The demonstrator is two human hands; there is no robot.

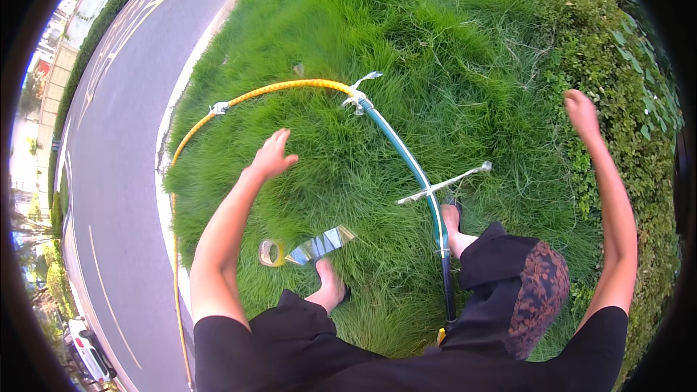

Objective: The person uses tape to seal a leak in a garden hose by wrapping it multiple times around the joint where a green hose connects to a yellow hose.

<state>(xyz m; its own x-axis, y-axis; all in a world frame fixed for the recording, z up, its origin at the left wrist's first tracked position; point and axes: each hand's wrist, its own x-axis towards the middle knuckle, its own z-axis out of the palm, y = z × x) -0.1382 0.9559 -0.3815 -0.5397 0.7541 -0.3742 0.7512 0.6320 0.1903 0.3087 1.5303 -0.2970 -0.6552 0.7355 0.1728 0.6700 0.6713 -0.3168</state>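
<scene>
My left hand (271, 157) hovers over the grass with its fingers stretched out and nothing in them. Far to the right, beside the hedge, my right hand (583, 113) is held up with its fingers curled in; nothing shows in it. Between them a green hose (401, 147) curves up from beside my right leg. White wrapping (356, 99) with loose ends binds it to a yellow hose (279, 87) that arcs left. A thin white crosspiece (457, 183) lies across the green hose. A tape roll (271, 253) and a blue-silver strip (319, 245) lie near my left foot.
Tall grass (348, 36) surrounds me. A pale curb (183, 94) separates it from a grey road (116, 174) on the left, where a white car (88, 350) stands. A dense hedge (581, 36) borders the right. My feet straddle the green hose.
</scene>
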